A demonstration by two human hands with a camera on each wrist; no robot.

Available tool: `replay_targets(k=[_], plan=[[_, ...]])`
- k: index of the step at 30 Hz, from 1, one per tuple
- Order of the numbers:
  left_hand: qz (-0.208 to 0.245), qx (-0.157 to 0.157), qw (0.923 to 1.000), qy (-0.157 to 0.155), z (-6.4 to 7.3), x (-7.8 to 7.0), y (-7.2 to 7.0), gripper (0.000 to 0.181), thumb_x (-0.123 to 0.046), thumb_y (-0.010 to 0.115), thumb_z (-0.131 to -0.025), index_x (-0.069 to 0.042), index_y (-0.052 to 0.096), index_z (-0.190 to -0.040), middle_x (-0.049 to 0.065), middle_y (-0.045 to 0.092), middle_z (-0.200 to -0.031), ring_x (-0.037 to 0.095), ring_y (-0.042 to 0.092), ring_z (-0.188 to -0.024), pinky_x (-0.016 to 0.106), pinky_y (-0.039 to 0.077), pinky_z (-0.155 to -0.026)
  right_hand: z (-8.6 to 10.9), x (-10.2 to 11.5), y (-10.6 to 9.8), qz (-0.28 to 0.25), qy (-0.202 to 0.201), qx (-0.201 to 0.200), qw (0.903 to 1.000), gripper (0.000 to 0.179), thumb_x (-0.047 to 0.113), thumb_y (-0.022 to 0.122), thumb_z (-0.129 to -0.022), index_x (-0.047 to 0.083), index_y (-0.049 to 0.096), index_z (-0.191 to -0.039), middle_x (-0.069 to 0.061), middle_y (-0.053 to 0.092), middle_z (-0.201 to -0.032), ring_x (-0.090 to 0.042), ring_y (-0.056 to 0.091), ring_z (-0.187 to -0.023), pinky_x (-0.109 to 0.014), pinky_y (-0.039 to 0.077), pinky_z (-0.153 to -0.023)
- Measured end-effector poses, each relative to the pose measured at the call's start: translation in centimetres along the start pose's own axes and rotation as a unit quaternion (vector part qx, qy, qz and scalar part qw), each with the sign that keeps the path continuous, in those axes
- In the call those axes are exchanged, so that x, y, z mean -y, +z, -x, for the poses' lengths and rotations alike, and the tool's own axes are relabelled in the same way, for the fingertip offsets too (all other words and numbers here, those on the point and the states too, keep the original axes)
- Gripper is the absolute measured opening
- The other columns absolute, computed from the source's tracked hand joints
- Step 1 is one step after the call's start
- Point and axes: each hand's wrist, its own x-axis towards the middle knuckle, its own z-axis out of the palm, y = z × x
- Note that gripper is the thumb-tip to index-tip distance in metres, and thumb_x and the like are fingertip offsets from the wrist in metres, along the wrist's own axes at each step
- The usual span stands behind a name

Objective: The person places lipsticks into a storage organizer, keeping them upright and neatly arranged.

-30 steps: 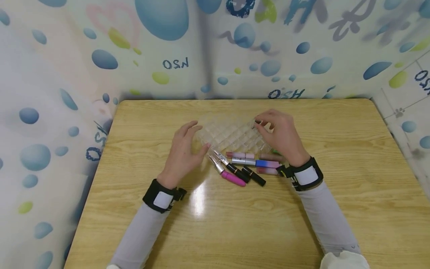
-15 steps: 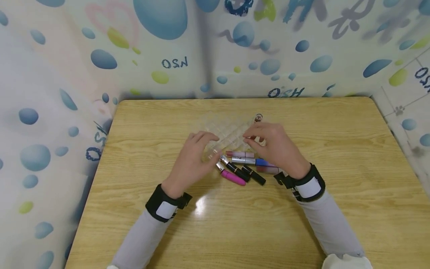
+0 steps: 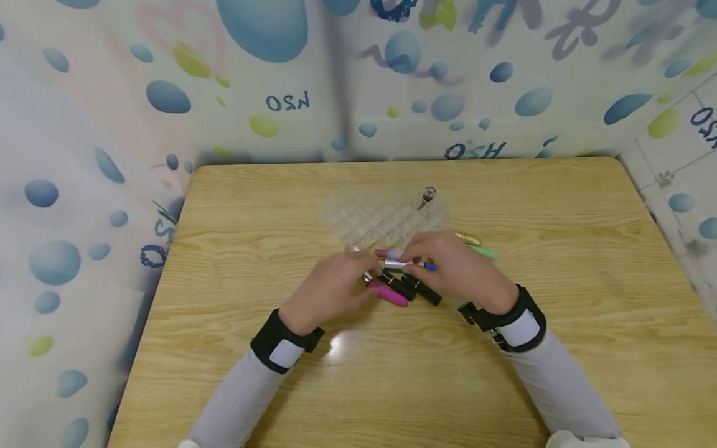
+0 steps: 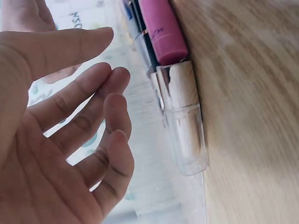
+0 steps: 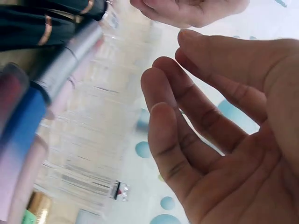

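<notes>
My left hand (image 3: 336,286) hovers at the left end of a bunch of lip makeup tubes, its fingers loosely bent with nothing between them. A magenta tube with a clear end (image 4: 163,32) lies beside it, along with black tubes (image 3: 422,290). Over the right part of the bunch is my right hand (image 3: 456,267), its thumb and fingertips apart in the right wrist view. It partly covers a silver tube with a blue-to-pink part (image 5: 21,116). Behind the tubes sits a clear organizer with a diamond grid (image 3: 364,218); one small tube (image 3: 427,196) stands tilted in its back right.
A gold tube (image 3: 467,239) and a green tube (image 3: 484,252) lie right of the organizer, by my right hand. All this is on a wooden table (image 3: 252,218), with a patterned wall (image 3: 313,137) behind its back edge.
My right hand has left the small tube in the organizer's back right and come forward over the loose tubes. My left hand has moved from the organizer's left side toward the tubes.
</notes>
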Motion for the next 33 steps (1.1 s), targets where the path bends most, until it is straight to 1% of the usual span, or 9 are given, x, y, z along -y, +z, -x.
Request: replay_targets(k=[3, 5, 9, 12, 19, 24, 27, 30, 33], plan=[[-0.020, 0.019, 0.9996, 0.008, 0.0, -0.1, 0.4, 0.017, -0.018, 0.076, -0.088, -0.015, 0.075, -0.105, -0.002, 0.072, -0.103, 0.011, 0.063, -0.084, 0.030, 0.055, -0.073, 0.2, -0.1, 0.5, -0.007, 0.010, 0.020, 0.9997, 0.010, 0.014, 0.077, -0.092, 0.013, 0.082, -0.100, 0.006, 0.071, -0.096, -0.006, 0.057, -0.074, -0.025, 0.050, -0.059], [-0.022, 0.030, 0.9993, 0.009, 0.0, -0.1, 0.6, 0.017, -0.015, 0.076, -0.087, -0.015, 0.074, -0.104, -0.002, 0.072, -0.102, 0.012, 0.063, -0.084, 0.031, 0.055, -0.074, 0.2, -0.2, 0.8, -0.009, 0.013, 0.025, 0.9996, 0.009, 0.015, 0.076, -0.092, 0.013, 0.082, -0.099, 0.007, 0.070, -0.094, -0.006, 0.057, -0.072, -0.024, 0.050, -0.056], [-0.017, 0.042, 0.9989, 0.008, 0.0, -0.3, 1.0, 0.018, -0.013, 0.077, -0.086, -0.014, 0.072, -0.104, -0.001, 0.071, -0.101, 0.013, 0.063, -0.086, 0.032, 0.056, -0.076, 0.3, -0.3, 1.1, -0.008, 0.013, 0.017, 0.9997, 0.008, 0.017, 0.077, -0.092, 0.014, 0.082, -0.097, 0.009, 0.068, -0.089, -0.004, 0.055, -0.069, -0.023, 0.049, -0.054], [-0.019, 0.046, 0.9987, 0.009, 0.0, -0.4, 1.4, 0.014, -0.013, 0.076, -0.088, -0.015, 0.072, -0.102, -0.001, 0.071, -0.101, 0.013, 0.063, -0.085, 0.032, 0.056, -0.075, 0.4, -0.3, 1.3, -0.010, 0.018, 0.011, 0.9997, 0.006, 0.017, 0.077, -0.091, 0.015, 0.082, -0.095, 0.010, 0.067, -0.088, -0.004, 0.054, -0.068, -0.023, 0.049, -0.053], [-0.024, 0.063, 0.9977, 0.002, 0.3, -0.9, 2.0, 0.009, -0.010, 0.074, -0.089, -0.017, 0.074, -0.096, -0.006, 0.069, -0.090, 0.009, 0.059, -0.076, 0.029, 0.053, -0.067, 0.7, 0.0, 1.7, -0.010, 0.013, 0.016, 0.9997, 0.005, 0.014, 0.077, -0.091, 0.013, 0.081, -0.094, 0.009, 0.067, -0.088, -0.005, 0.055, -0.070, -0.023, 0.050, -0.057], [-0.020, 0.062, 0.9978, 0.014, 0.3, -0.7, 2.4, 0.009, -0.011, 0.075, -0.087, -0.019, 0.072, -0.091, -0.009, 0.065, -0.084, 0.008, 0.056, -0.072, 0.027, 0.050, -0.063, 0.9, -0.1, 1.6, -0.011, 0.019, 0.022, 0.9995, 0.005, 0.013, 0.078, -0.090, 0.013, 0.081, -0.095, 0.009, 0.067, -0.089, -0.006, 0.056, -0.071, -0.023, 0.051, -0.057], [-0.026, 0.051, 0.9980, 0.026, 0.1, -0.8, 2.5, 0.009, -0.010, 0.075, -0.086, -0.018, 0.071, -0.089, -0.008, 0.065, -0.082, 0.009, 0.056, -0.072, 0.026, 0.050, -0.063, 1.0, -0.2, 1.4, -0.002, 0.014, 0.026, 0.9996, 0.006, 0.013, 0.078, -0.090, 0.013, 0.081, -0.095, 0.008, 0.067, -0.090, -0.006, 0.057, -0.072, -0.023, 0.051, -0.058], [-0.030, 0.042, 0.9982, 0.031, 0.3, -0.9, 2.6, 0.009, -0.008, 0.075, -0.086, -0.016, 0.071, -0.088, -0.005, 0.065, -0.081, 0.010, 0.055, -0.072, 0.026, 0.050, -0.062, 1.0, -0.3, 1.5, 0.004, 0.008, 0.029, 0.9995, 0.006, 0.013, 0.079, -0.090, 0.013, 0.081, -0.096, 0.008, 0.067, -0.090, -0.008, 0.057, -0.073, -0.024, 0.051, -0.060], [-0.039, 0.030, 0.9983, 0.031, 0.4, -1.0, 2.5, 0.009, -0.008, 0.075, -0.086, -0.016, 0.071, -0.088, -0.006, 0.065, -0.080, 0.010, 0.056, -0.073, 0.026, 0.050, -0.062, 1.0, -0.3, 1.6, 0.006, 0.007, 0.032, 0.9994, 0.007, 0.013, 0.078, -0.090, 0.013, 0.081, -0.096, 0.008, 0.067, -0.090, -0.008, 0.057, -0.073, -0.024, 0.050, -0.060]])
